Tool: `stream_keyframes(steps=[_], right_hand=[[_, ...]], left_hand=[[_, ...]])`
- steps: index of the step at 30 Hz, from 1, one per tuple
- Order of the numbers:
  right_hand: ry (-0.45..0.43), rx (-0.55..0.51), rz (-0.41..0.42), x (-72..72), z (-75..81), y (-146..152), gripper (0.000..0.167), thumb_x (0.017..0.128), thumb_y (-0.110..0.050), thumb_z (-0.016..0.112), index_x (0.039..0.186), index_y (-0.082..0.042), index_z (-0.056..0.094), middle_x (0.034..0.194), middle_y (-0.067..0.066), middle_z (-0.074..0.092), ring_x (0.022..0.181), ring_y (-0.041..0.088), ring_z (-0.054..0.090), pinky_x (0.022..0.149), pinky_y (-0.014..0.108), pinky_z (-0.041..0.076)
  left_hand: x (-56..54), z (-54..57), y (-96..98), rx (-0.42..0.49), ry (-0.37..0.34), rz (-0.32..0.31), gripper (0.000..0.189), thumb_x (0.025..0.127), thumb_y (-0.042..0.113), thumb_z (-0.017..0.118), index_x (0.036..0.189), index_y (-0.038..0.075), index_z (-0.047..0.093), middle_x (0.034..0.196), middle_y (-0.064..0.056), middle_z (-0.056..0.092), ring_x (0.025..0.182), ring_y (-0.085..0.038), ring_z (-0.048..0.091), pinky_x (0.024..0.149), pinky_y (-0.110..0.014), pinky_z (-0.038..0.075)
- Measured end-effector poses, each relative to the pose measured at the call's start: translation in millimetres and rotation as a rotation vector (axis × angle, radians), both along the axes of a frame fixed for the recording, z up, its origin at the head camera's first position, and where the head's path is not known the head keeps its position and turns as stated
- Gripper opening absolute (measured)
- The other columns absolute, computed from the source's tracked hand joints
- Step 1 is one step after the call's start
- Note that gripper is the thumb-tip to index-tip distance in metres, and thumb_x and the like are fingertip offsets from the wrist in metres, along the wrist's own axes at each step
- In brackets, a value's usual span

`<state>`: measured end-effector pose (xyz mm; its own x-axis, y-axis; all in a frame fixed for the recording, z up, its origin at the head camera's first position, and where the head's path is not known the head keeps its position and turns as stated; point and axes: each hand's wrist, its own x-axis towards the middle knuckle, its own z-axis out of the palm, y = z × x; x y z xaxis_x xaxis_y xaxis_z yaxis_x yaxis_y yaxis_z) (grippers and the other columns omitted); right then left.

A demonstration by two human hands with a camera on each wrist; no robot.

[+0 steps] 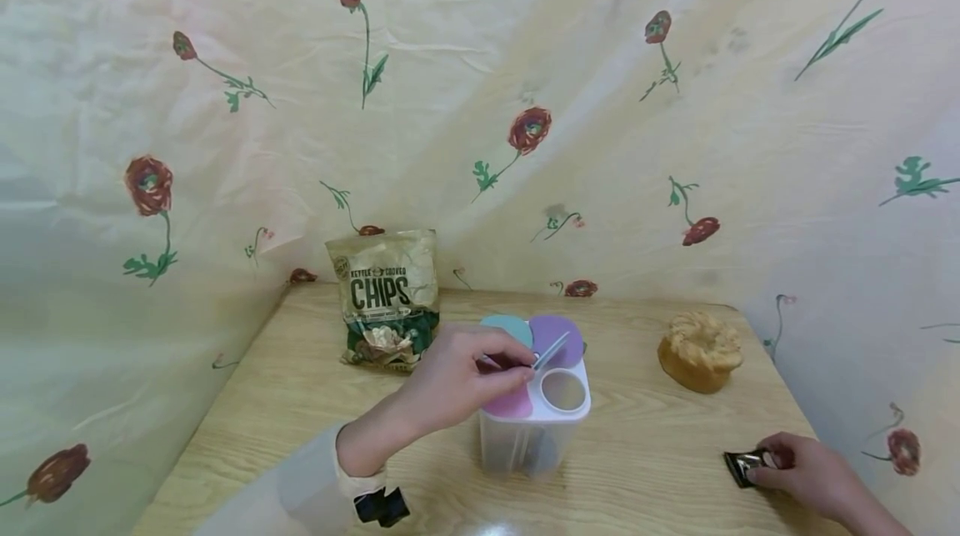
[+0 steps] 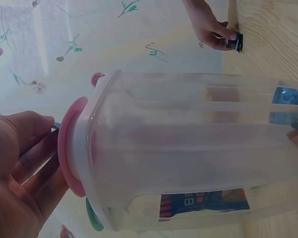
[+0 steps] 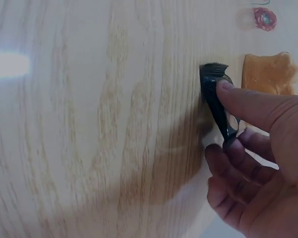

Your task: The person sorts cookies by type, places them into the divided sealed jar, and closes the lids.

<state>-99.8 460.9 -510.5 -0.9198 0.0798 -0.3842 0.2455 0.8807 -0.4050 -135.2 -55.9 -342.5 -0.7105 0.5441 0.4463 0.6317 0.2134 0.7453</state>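
A clear plastic container (image 1: 519,446) with a white top stands on the table, its round lids teal (image 1: 504,324), purple (image 1: 558,338) and pink (image 1: 512,404). One round opening (image 1: 563,391) at its front right is uncovered. Over the top, my left hand (image 1: 459,368) pinches a thin pale blue lid (image 1: 553,349) by its edge, tilted up beside that opening. Through the wall, the left wrist view shows small packets, among them a dark blue one (image 2: 203,202). Far to the right, my right hand (image 1: 806,469) holds a small black packet (image 3: 212,91) between thumb and fingers, close over the table.
A chips bag (image 1: 386,294) stands at the back left, behind my left hand. On the right, a round brown bread or cake (image 1: 701,353) sits beyond my right hand. Flower-printed cloth (image 1: 480,61) hangs behind and at both sides of the wooden table (image 1: 637,453).
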Motion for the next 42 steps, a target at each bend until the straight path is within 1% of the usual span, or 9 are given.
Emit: stream_keyframes(steps=[7,10,15,19,24,31,35,39,42], right_hand=[[0.108,-0.009,0.077,-2.8,11.9,-5,0.051,0.091,-0.028,0.078,0.126,0.006,0.066,0.104,0.014,0.072,0.089,0.025,0.069,0.07,0.042,0.058],[0.156,-0.015,0.097,-3.8,21.6,-12,0.048,0.094,-0.024,0.074,0.131,0.005,0.064,0.101,0.012,0.073,0.082,0.017,0.065,0.064,0.034,0.053],[0.262,-0.017,0.097,-5.7,41.2,-31,0.051,0.092,-0.031,0.078,0.129,0.001,0.063,0.095,0.001,0.071,0.077,0.009,0.06,0.059,0.027,0.046],[0.358,-0.027,0.108,-6.4,58.2,-49,0.043,0.088,-0.033,0.082,0.119,-0.005,0.068,0.098,0.002,0.073,0.078,0.003,0.062,0.061,0.026,0.05],[0.487,-0.077,0.164,-9.6,81.3,-70,0.033,0.089,-0.027,0.082,0.116,-0.01,0.076,0.103,0.007,0.077,0.078,-0.004,0.063,0.059,0.024,0.053],[0.694,-0.16,0.278,-16.5,121.2,-101,0.023,0.094,-0.015,0.076,0.117,-0.016,0.078,0.099,-0.002,0.072,0.074,0.0,0.063,0.059,0.022,0.054],[0.742,-0.181,0.309,-17.9,145.4,-124,0.025,0.096,-0.016,0.074,0.12,-0.021,0.077,0.101,-0.007,0.068,0.077,0.003,0.062,0.063,0.018,0.052],[0.753,-0.183,0.303,-15.8,165.3,-148,0.028,0.093,-0.021,0.078,0.12,-0.028,0.077,0.104,-0.011,0.071,0.079,0.002,0.06,0.06,0.02,0.048],[0.778,-0.249,0.33,-14.0,176.6,-166,0.03,0.09,-0.016,0.081,0.118,-0.025,0.078,0.1,-0.01,0.075,0.076,0.003,0.06,0.055,0.022,0.046]], left_hand=[[0.1,-1.5,0.0,0.003,-0.002,0.004,0.011,0.091,0.011,0.078,0.102,0.011,0.08,0.095,0.001,0.078,0.085,-0.001,0.069,0.074,-0.02,0.06],[0.4,-1.6,-0.1,0.004,-0.011,0.006,0.011,0.091,0.011,0.078,0.102,0.011,0.08,0.094,0.001,0.078,0.085,-0.001,0.069,0.074,-0.02,0.06],[1.2,-1.7,-0.3,0.007,-0.024,0.004,0.011,0.091,0.011,0.078,0.102,0.011,0.08,0.095,0.001,0.078,0.085,-0.001,0.069,0.074,-0.02,0.061],[1.3,-2.0,-0.3,0.008,-0.028,0.002,0.011,0.091,0.011,0.078,0.102,0.011,0.08,0.095,0.001,0.078,0.085,-0.001,0.069,0.074,-0.021,0.061],[1.6,-1.1,-0.2,0.002,-0.019,0.008,0.011,0.091,0.012,0.078,0.102,0.012,0.08,0.095,0.001,0.078,0.085,-0.001,0.069,0.074,-0.02,0.061],[1.6,1.9,-0.1,-0.011,-0.008,0.014,0.011,0.09,0.012,0.079,0.101,0.012,0.08,0.094,0.001,0.078,0.085,-0.001,0.069,0.073,-0.02,0.061],[1.5,2.7,0.0,-0.015,-0.017,0.013,0.012,0.09,0.011,0.079,0.101,0.012,0.08,0.095,0.001,0.078,0.085,-0.001,0.069,0.073,-0.02,0.061],[1.2,2.8,-0.2,-0.01,-0.025,0.009,0.012,0.09,0.011,0.079,0.102,0.012,0.08,0.094,0.001,0.078,0.084,-0.001,0.069,0.073,-0.021,0.061],[0.8,2.4,-0.4,-0.004,-0.027,0.003,0.011,0.091,0.011,0.078,0.102,0.012,0.08,0.094,0.001,0.078,0.084,-0.001,0.069,0.073,-0.021,0.061]])
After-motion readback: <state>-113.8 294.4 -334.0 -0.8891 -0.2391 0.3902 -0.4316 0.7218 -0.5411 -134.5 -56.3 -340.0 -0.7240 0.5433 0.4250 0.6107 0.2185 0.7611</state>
